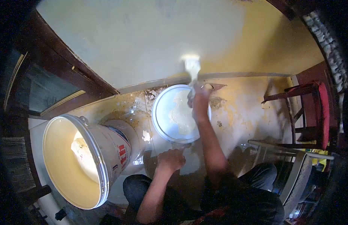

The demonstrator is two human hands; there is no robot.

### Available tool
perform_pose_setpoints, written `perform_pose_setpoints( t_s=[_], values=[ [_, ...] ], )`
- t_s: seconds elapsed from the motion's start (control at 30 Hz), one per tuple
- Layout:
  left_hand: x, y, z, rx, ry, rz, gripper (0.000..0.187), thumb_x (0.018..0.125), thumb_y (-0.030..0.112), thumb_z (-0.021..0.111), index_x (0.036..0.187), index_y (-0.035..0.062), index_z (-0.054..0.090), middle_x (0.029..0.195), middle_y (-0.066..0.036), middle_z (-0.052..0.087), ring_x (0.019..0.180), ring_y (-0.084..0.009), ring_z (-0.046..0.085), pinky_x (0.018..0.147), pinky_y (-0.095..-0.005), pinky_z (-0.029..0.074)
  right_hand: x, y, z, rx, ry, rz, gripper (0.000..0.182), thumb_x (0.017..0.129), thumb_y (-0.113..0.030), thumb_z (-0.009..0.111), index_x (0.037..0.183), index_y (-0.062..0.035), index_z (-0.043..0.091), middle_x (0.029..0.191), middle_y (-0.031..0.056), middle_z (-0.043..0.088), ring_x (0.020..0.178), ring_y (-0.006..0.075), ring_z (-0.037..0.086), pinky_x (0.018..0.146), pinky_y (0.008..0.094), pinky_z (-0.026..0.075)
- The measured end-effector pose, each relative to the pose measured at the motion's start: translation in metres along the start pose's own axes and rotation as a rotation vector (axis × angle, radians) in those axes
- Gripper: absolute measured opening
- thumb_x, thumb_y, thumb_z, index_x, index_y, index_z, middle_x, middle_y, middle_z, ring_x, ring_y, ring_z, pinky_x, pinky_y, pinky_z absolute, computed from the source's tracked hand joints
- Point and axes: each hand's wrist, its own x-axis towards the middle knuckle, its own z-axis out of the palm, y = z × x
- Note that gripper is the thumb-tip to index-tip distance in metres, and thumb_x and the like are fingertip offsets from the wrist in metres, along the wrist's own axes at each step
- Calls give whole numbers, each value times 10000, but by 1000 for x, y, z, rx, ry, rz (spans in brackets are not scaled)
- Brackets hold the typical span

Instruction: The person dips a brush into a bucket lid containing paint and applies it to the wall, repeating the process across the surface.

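My right hand (201, 98) is closed around the handle of a putty knife (191, 67). Its wide blade, coated in white, points up toward the wall and overlaps its lower part in this view. Below that hand is a round white bucket lid (156, 119) with cream-coloured paste (181, 112) spread over its middle. The right hand and forearm cover part of the lid's right side. My left hand (171, 160) is closed at the lid's near rim, its fingertips partly hidden there.
A large white bucket (116, 150) stands tilted-looking at left, pale paste (83, 152) inside. The wall (144, 41) ahead is whitish at left and yellow at right. A red-edged chair (323, 116) and another chair (294, 180) stand at right. A door (57, 71) is at left.
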Motion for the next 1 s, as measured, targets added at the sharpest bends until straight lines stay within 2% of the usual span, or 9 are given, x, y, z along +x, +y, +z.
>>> perform_pose_setpoints(
  t_s=[0.2, 0.33, 0.4, 0.6, 0.67, 0.77, 0.83, 0.93, 1.0],
  values=[
    [2, -3, 6, -41, 79, 135, 335, 785, 287, 462, 1061, 126, 562, 1003, -161, 591, 939, -312, 573, 817, -426, 445, -38, -86, -2, 193, -175, -339, 199, 857, -293, 508, 849, -94, 504, 498, -27, 377, 367, 41, 322, 319, 185, 222],
    [-1, 3, -1, -9, 29, 48, 355, 779, 306, 486, 1053, 91, 558, 987, -169, 594, 940, -315, 572, 820, -425, 444, 6, -6, -21, -63, -32, -139, 283, 862, -314, 478, 757, -56, 532, 523, -19, 413, 403, 60, 373, 350, 210, 258],
    [-2, 2, 5, -1, 24, 35, 367, 776, 314, 494, 1048, 76, 557, 986, -168, 595, 942, -316, 572, 822, -426, 443, 35, 76, -51, -558, 83, -127, 313, 856, -328, 479, 794, -30, 549, 538, 15, 458, 436, 99, 416, 392, 242, 304],
    [-1, 8, 3, -28, 24, -15, 336, 770, 327, 499, 936, 56, 608, 969, -176, 604, 917, -328, 584, 823, -419, 445, 18, 56, -61, -332, 38, 231, 319, 863, -321, 463, 806, -19, 545, 533, 40, 468, 460, 133, 441, 435, 286, 347],
    [-1, 8, 3, -10, 43, 8, 324, 764, 318, 494, 902, 53, 619, 947, -182, 608, 903, -333, 588, 813, -417, 452, 27, 29, -47, -230, 52, -59, 218, 867, -286, 479, 784, -88, 519, 492, -19, 396, 356, 58, 333, 301, 209, 207],
    [-1, 6, 8, -6, 88, 48, 325, 762, 311, 491, 909, 49, 615, 935, -183, 611, 907, -331, 586, 802, -416, 458, -14, -62, -22, -53, -23, -112, 187, 866, -271, 483, 801, -100, 524, 486, -34, 372, 359, 48, 315, 303, 200, 204],
    [-3, 5, 9, -22, 109, 48, 323, 763, 308, 490, 907, 47, 614, 930, -182, 612, 908, -329, 586, 802, -417, 458, -33, -85, -18, 100, -169, -330, 161, 869, -256, 479, 831, -110, 536, 503, -48, 357, 358, 40, 293, 307, 194, 204],
    [-6, 9, 3, -29, 104, 45, 323, 768, 303, 484, 912, 45, 614, 929, -181, 613, 911, -328, 585, 803, -417, 457, -34, -67, -4, 62, -185, -327, 219, 882, -246, 468, 796, -51, 520, 521, -42, 376, 476, 56, 382, 471, 205, 333],
    [-7, 11, 1, -17, 78, 36, 324, 772, 301, 479, 919, 45, 613, 934, -181, 612, 912, -329, 584, 805, -417, 456, -13, -17, 6, -158, -120, -322, 208, 884, -243, 451, 804, -77, 546, 493, -51, 328, 432, 55, 352, 359, 205, 244]
  ],
)
